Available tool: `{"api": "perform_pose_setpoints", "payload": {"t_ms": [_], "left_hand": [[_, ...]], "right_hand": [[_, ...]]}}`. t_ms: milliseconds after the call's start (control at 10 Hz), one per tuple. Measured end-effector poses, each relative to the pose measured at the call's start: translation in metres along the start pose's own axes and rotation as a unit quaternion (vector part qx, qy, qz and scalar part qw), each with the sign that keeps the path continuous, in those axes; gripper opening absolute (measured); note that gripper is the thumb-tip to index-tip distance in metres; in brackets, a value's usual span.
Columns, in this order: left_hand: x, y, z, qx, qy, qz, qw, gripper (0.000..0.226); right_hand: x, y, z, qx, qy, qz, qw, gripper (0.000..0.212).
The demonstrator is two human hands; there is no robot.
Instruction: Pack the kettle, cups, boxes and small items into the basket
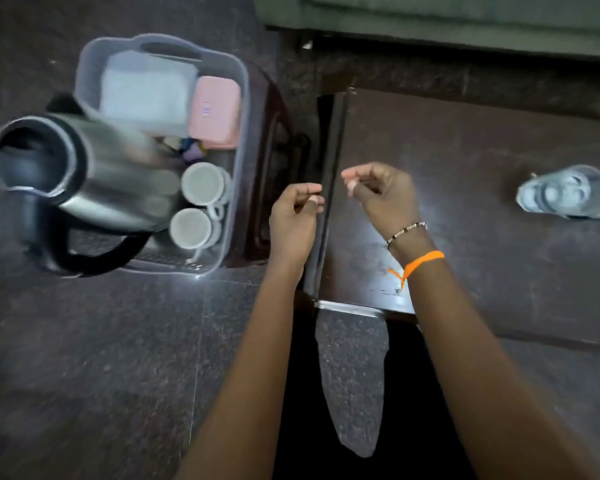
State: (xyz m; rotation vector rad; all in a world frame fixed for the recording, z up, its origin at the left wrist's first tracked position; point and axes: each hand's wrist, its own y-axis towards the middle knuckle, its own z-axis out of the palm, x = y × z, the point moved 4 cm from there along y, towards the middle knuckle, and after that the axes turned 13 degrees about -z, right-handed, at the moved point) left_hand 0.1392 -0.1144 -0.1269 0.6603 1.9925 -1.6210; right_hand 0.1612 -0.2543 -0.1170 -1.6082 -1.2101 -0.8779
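A translucent grey basket [238, 140] stands on a dark stool at the left. In it sit a steel kettle [94, 168] with a black handle, two white cups [201, 185], a clear lidded box [146, 91], a pink box [217, 110] and some small coloured items [191, 150]. My left hand [293, 220] hovers right of the basket with loosely curled fingers, holding nothing. My right hand [381, 194] hangs over the dark table, fingers also loosely curled and empty.
A dark table [482, 161] spreads to the right, with a clear glass container [568, 195] near its right side. A dark stool [274, 150] carries the basket. Polished stone floor [101, 358] lies below, and a green sofa edge [447, 19] runs along the top.
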Motion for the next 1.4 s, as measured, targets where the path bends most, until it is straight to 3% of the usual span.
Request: {"api": "perform_pose_setpoints", "payload": {"t_ms": [400, 600, 700, 800, 900, 1100, 1200, 1300, 1400], "left_hand": [[0.042, -0.066, 0.226, 0.154, 0.151, -0.067, 0.974, 0.019], [0.052, -0.076, 0.33, 0.222, 0.127, -0.18, 0.95, 0.036], [0.053, -0.074, 0.37, 0.221, 0.11, -0.22, 0.944, 0.051], [0.049, -0.07, 0.394, 0.222, 0.088, -0.228, 0.944, 0.061], [0.041, -0.066, 0.406, 0.209, 0.096, -0.201, 0.952, 0.062], [0.04, -0.067, 0.41, 0.193, 0.102, -0.191, 0.957, 0.063], [0.043, -0.075, 0.407, 0.194, 0.131, -0.186, 0.954, 0.063], [0.039, -0.084, 0.399, 0.171, 0.17, -0.157, 0.958, 0.056], [0.034, -0.097, 0.381, 0.129, 0.174, -0.114, 0.97, 0.037]], "right_hand": [[-0.156, -0.082, -0.265, -0.213, -0.034, 0.17, 0.962, 0.018], [-0.194, -0.061, -0.356, -0.29, -0.163, 0.184, 0.925, 0.036], [-0.207, -0.041, -0.382, -0.275, -0.201, 0.192, 0.92, 0.057], [-0.222, -0.025, -0.391, -0.195, -0.197, 0.198, 0.94, 0.065], [-0.228, -0.019, -0.393, -0.164, -0.142, 0.174, 0.961, 0.071], [-0.237, -0.029, -0.392, -0.2, -0.117, 0.186, 0.955, 0.074], [-0.234, -0.032, -0.391, -0.182, -0.107, 0.186, 0.96, 0.076], [-0.225, -0.034, -0.394, -0.18, -0.121, 0.177, 0.96, 0.074], [-0.203, -0.044, -0.398, -0.214, -0.172, 0.15, 0.95, 0.059]]}}
